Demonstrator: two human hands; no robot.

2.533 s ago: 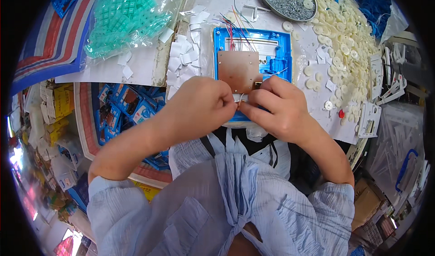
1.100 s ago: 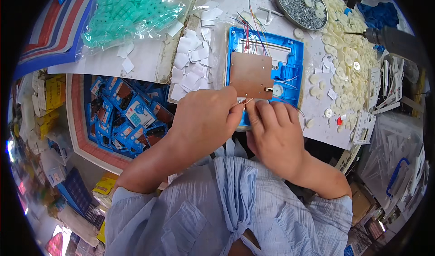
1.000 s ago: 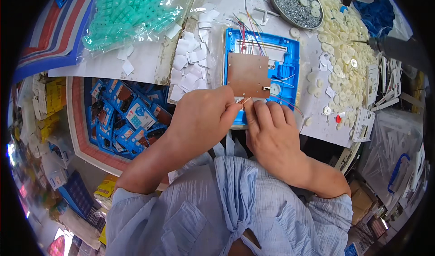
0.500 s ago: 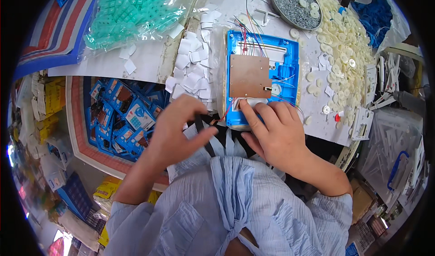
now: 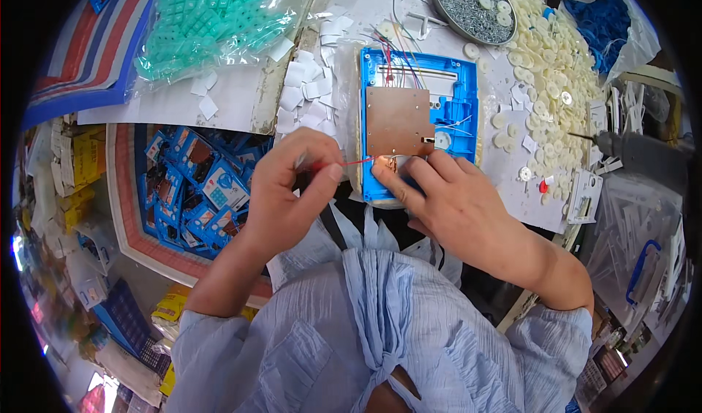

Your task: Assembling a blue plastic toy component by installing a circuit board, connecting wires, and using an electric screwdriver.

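Note:
A blue plastic device shell (image 5: 455,113) lies open on the bench with a brown circuit board (image 5: 395,120) and thin coloured wires inside it. My left hand (image 5: 289,190) pinches a red wire (image 5: 349,163) and holds it taut to the left of the shell. My right hand (image 5: 447,201) rests on the shell's near end, its fingertips pressing a small round metal part (image 5: 386,166) where the red wire ends.
Small white paper squares (image 5: 303,91) lie left of the shell. A bag of green keypads (image 5: 216,18) sits at far left, a round tray of screws (image 5: 472,0) at the back, white round pads (image 5: 556,69) to the right. A bin of blue shells (image 5: 194,186) stands below the bench.
My left hand has drawn away to the left from the shell, pulling the red wire out taut. My right hand stays pressed on the shell's near end.

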